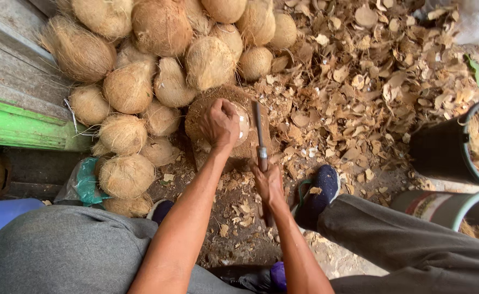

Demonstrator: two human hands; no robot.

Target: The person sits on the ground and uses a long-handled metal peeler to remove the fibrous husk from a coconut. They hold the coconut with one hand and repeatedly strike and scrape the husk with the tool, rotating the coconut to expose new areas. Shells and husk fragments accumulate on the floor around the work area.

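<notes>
Single head-worn view, looking steeply down from above seated person's lap; close range; frame spans knees at bottom to coconut pile (158,65) at top.

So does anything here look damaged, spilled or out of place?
Yes. The coconut under the left hand has husk missing, showing pale shell. Brown shell chips litter the ground. The right hand holds a blade beside it. The heaped coconuts look whole.

Left hand (219,123) steadies coconut (243,122) on block (209,103); right hand (268,182) grips knife (259,133).
</notes>
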